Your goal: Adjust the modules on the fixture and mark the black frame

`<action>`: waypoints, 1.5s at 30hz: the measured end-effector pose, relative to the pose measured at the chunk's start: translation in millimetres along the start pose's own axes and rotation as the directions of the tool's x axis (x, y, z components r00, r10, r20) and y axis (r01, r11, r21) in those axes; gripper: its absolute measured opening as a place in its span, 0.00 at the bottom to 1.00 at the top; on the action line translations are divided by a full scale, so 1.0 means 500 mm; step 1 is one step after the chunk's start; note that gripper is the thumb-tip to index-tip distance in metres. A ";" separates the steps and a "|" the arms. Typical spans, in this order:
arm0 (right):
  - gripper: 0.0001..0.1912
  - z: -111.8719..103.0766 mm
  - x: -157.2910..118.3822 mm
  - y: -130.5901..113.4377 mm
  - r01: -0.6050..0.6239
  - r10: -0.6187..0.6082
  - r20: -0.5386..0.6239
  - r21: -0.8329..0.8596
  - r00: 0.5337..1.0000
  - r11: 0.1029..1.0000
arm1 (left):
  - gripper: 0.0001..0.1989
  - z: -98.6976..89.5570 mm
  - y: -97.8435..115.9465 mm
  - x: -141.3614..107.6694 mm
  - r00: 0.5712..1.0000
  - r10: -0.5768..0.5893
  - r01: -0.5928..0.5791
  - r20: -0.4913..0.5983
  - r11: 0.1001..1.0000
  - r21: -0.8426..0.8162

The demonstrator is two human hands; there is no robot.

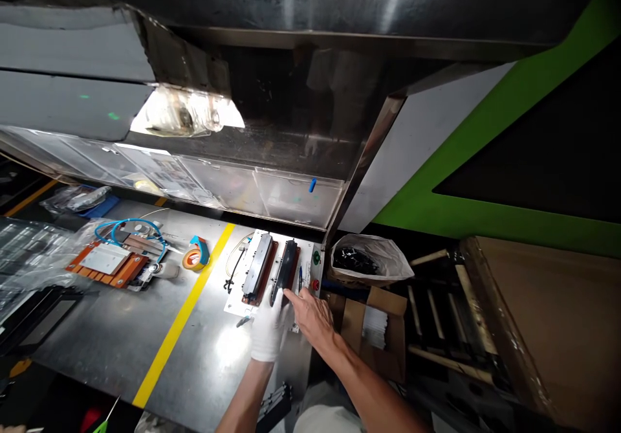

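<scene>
White-gloved left hand [270, 333] and bare right hand [313, 316], fingers apparently spread, touch the black bar [285, 271]; no legible writing.

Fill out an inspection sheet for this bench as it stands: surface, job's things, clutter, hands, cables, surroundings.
Surface: metal bench with a yellow stripe running across it.
Job's things: white fixture plate carrying two long dark bars, left bar and right bar; green and red buttons at its right edge.
Clutter: orange board; tape roll; clear plastic bags.
Hands: left hand in a white glove, resting on the plate's near end; right hand bare, forefinger at the right bar's near end.
Cables: blue cable looped over the orange board; black lead beside the plate.
Surroundings: steel hood overhead; bagged bin; cardboard box.
</scene>
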State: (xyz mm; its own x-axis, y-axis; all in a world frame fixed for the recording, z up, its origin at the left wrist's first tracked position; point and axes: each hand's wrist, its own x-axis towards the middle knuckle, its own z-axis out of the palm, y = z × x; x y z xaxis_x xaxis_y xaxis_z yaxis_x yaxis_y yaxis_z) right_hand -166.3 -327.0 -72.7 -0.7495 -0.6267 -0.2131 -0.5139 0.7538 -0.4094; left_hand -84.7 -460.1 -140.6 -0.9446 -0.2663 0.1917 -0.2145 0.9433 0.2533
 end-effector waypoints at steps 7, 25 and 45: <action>0.27 -0.020 0.007 -0.012 -0.028 0.032 0.076 -0.050 0.997 0.998 | 0.16 0.028 -0.016 0.016 0.983 0.041 -0.066 -0.180 0.988 -0.139; 0.30 0.013 -0.003 0.029 -0.008 0.009 -0.068 0.009 0.998 1.000 | 0.22 0.027 -0.047 -0.019 0.978 0.099 -0.121 -0.183 0.986 -0.113; 0.26 -0.009 0.023 -0.018 -0.052 0.052 0.011 0.005 0.999 0.999 | 0.17 0.034 -0.045 0.033 0.995 0.096 -0.096 -0.008 0.989 -0.115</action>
State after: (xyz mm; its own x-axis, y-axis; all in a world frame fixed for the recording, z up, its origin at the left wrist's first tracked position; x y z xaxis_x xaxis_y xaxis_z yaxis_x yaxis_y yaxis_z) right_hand -172.0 -340.3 -67.5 -0.7705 -0.5889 -0.2439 -0.4723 0.7845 -0.4019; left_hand -99.8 -482.2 -159.1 -0.9590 -0.1760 0.2222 -0.0928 0.9356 0.3408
